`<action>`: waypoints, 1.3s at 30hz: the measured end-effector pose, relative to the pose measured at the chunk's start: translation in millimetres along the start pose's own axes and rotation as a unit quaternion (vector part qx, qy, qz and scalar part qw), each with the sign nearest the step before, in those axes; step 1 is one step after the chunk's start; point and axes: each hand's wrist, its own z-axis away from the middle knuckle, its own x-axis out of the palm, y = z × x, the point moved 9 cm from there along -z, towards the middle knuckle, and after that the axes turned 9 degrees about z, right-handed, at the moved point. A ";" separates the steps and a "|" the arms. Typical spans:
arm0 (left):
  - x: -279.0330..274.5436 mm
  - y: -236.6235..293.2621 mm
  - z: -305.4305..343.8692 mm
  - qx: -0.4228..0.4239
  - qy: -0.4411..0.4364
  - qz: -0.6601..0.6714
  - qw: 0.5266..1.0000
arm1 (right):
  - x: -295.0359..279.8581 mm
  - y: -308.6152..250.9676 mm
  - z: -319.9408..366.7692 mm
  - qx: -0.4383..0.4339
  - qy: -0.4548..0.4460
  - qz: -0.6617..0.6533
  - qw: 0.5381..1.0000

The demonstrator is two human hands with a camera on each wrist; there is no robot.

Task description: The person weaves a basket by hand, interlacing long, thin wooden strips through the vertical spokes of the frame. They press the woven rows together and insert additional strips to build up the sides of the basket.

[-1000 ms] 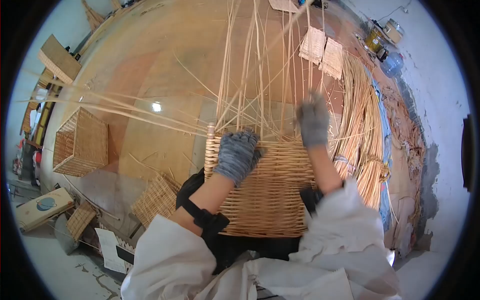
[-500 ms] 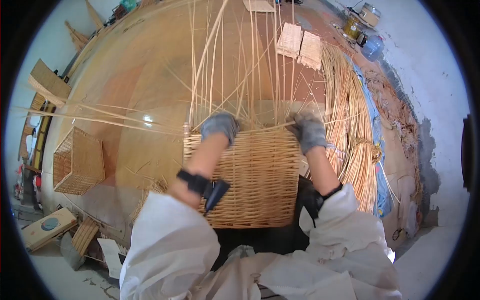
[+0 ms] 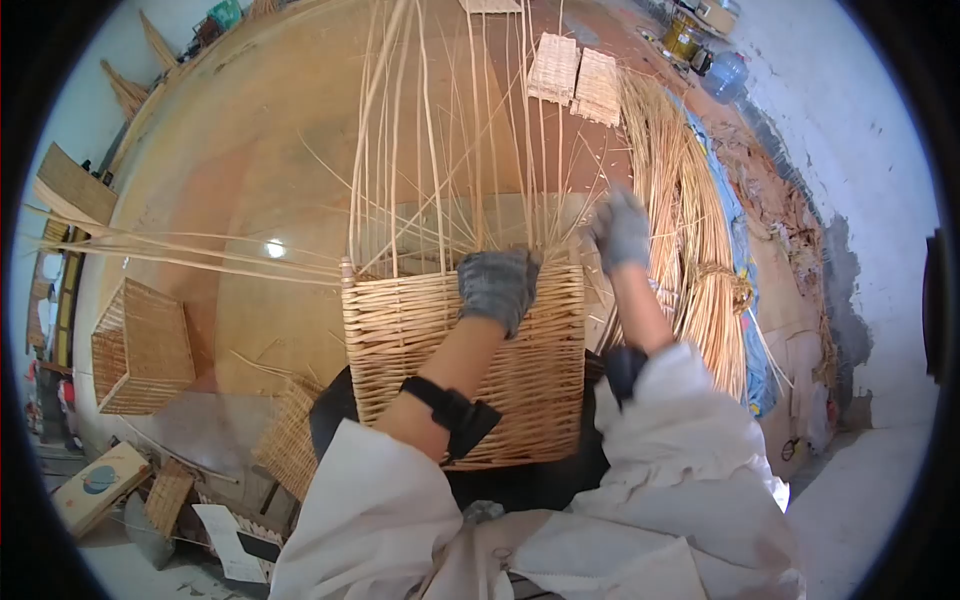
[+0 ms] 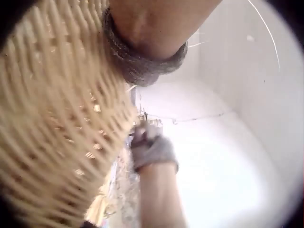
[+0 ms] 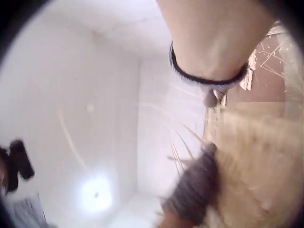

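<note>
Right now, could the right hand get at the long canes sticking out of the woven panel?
Probably yes: the right hand hovers just right of the long canes, with nothing solid between them. The left hand sits farther left on the woven panel, not blocking the nearest ones.

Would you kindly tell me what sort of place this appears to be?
Probably a basket-weaving workshop: it has a partly woven panel with upright rods, a long bundle of canes, and a box-shaped basket.
</note>
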 end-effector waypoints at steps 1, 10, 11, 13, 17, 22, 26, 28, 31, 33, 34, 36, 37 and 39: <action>-2.8 -0.7 -5.4 -0.031 -0.027 0.047 0.998 | -13.5 0.3 31.1 0.005 0.038 -0.002 0.999; 27.5 1.5 -24.6 -0.061 -0.028 0.106 0.992 | -83.2 49.8 42.8 0.130 0.041 -0.127 0.982; 29.2 4.1 -14.9 -0.034 -0.018 0.102 0.994 | -84.9 57.8 39.9 0.143 -0.033 -0.152 0.978; 27.5 6.4 5.4 0.029 -0.005 0.095 0.995 | -94.9 58.0 53.4 0.112 0.038 -0.126 0.985; -32.5 -58.4 132.3 0.241 0.494 0.234 0.802 | -92.2 29.9 111.3 0.188 0.077 0.196 0.959; -57.9 -186.4 119.6 0.070 0.316 0.628 0.707 | 69.8 6.7 150.5 -0.019 -0.141 0.391 0.909; -47.8 -198.1 104.2 0.013 0.329 0.519 0.789 | 261.8 10.4 205.4 -0.295 -0.255 0.637 0.664; -23.6 -216.1 75.7 -0.024 0.306 0.596 0.742 | 316.8 27.4 222.2 -0.375 -0.272 0.676 0.572; 16.9 -245.4 42.9 0.033 0.309 0.729 0.610 | 336.3 49.9 221.9 -0.400 -0.273 0.695 0.532; 24.1 -257.8 42.5 0.032 0.359 0.685 0.633 | 323.8 48.3 228.9 -0.387 -0.301 0.680 0.545; 25.7 -260.7 46.6 0.030 0.378 0.663 0.646 | 308.8 48.4 228.9 -0.351 -0.314 0.652 0.595; 24.9 -255.2 63.1 0.024 0.394 0.613 0.685 | 266.8 55.0 225.6 -0.275 -0.330 0.585 0.688; 20.8 -250.6 73.8 0.020 0.403 0.581 0.707 | 234.6 66.2 216.8 -0.160 -0.313 0.471 0.809; -2.4 -224.8 111.4 0.005 0.423 0.494 0.760 | 175.3 95.4 187.2 0.051 -0.202 0.276 0.938</action>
